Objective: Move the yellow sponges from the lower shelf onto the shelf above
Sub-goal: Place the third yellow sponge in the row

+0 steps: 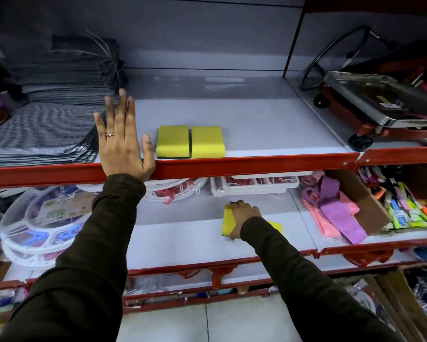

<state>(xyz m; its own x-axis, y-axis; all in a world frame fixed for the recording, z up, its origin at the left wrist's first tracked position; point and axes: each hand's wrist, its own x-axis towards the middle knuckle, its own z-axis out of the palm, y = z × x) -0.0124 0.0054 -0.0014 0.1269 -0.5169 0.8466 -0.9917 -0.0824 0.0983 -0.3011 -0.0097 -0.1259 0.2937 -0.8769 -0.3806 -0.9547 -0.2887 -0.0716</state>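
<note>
Two yellow sponges lie side by side near the front of the upper shelf (256, 124): the left sponge (173, 141) shows a dark green underside, the right sponge (208, 141) touches it. My left hand (121, 139) is flat and open with spread fingers, resting on the upper shelf's red front edge, just left of them. On the lower shelf (177, 238) my right hand (244, 217) is closed on a yellow sponge (227, 222). Another yellow sponge (276, 227) peeks out from behind my right wrist; most of it is hidden.
Folded grey striped cloths (42, 129) fill the upper shelf's left side. A steel tray on red wheels (380, 104) stands at the right. Below are round white plastic racks (42, 225), a white tray (254, 187), pink and purple ribbons (330, 213) and a box of markers (404, 208).
</note>
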